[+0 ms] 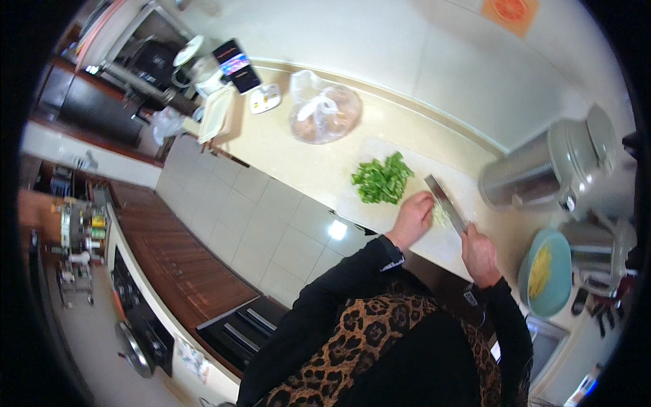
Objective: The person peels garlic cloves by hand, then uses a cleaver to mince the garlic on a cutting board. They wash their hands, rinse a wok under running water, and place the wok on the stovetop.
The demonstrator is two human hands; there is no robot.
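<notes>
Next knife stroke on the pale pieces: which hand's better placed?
Right, I'd judge: the right hand grips the knife, which is right beside the pale pieces. The left hand isn't on the handle; it seems better placed for steadying.

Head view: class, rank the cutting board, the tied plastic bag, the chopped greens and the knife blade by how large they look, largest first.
1. Cutting board
2. Tied plastic bag
3. Chopped greens
4. Knife blade, seen as a narrow strip
</notes>
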